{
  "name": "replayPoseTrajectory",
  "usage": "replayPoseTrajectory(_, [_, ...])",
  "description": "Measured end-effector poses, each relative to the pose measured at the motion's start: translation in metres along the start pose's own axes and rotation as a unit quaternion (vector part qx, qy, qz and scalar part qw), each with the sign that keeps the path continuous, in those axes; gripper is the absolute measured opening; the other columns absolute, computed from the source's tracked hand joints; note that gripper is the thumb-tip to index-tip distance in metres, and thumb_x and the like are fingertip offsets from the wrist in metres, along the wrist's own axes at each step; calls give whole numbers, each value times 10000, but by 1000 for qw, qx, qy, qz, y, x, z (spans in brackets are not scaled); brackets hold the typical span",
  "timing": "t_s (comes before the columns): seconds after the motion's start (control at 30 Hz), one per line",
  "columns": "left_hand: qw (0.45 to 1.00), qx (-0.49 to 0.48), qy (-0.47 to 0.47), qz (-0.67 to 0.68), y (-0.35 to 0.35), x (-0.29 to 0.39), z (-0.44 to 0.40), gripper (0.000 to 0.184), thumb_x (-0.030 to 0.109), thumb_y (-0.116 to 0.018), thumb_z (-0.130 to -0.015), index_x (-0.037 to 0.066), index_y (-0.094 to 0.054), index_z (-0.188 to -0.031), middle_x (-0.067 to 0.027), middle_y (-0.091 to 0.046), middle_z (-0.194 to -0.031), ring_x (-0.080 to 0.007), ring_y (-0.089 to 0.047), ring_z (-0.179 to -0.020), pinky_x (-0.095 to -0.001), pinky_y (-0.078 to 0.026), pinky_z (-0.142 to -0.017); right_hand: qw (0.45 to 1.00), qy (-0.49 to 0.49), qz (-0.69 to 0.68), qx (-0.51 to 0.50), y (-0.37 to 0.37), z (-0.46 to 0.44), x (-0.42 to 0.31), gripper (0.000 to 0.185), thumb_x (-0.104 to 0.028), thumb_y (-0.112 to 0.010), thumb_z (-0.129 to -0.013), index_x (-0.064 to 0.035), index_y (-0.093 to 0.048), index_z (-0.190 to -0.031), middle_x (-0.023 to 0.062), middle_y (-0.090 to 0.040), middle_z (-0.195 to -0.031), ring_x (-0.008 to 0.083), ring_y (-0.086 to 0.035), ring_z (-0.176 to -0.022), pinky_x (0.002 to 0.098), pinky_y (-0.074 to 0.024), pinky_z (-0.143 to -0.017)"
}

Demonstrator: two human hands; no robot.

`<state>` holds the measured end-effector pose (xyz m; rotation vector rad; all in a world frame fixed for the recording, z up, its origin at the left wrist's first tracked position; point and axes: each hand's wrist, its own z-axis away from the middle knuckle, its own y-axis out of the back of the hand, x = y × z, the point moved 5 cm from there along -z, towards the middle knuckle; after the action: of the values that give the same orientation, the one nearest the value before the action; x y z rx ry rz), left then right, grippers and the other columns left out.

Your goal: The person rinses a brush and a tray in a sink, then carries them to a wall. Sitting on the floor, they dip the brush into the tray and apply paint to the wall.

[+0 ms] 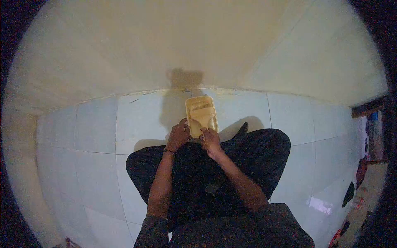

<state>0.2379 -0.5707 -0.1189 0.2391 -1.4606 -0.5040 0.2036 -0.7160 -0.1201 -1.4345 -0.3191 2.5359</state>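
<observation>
A shallow yellow-beige tray (213,105) with rounded corners is held just in front of my crossed legs. Inside it lies a flat, pale brush-shaped piece (202,118), wide at the far end and narrowing towards me; its exact kind is unclear. My left hand (180,133) is closed at the tray's left edge, fingers against its side. At the near end my right hand (210,139) is closed over the narrow part, with the thumb on top. Whether it grips the tray, the pale piece or both cannot be made out.
My dark-trousered legs (264,149) are crossed on the white tiled floor (99,128). A beige wall (231,49) rises close beyond the tray. To the far right are a wooden-edged opening (374,132), some cloth and a dark item (348,194) on the floor.
</observation>
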Motion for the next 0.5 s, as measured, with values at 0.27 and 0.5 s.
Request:
replayPoseTrajectory(0.27, [998,-9,47,28,6,20,4,358,168,-489,-815,6,-443,-1130,-194,-618,-811,-314,-621,-682,-379,-504,-627,996,21,75,51,-1,18,-20,211,-296,-445,-897,-90,-469,-862,-17,-444,-607,73,-383,-421,209,-290,-354])
replayPoseTrajectory(0.5, [999,21,-7,-49,6,17,4,357,168,-492,-808,10,-452,-1126,-178,-619,-796,-279,-627,-637,-365,-506,-613,875,252,409,57,8,36,-92,291,-259,-415,-898,19,-497,-934,136,-549,-658,254,-549,-566,365,-433,-529])
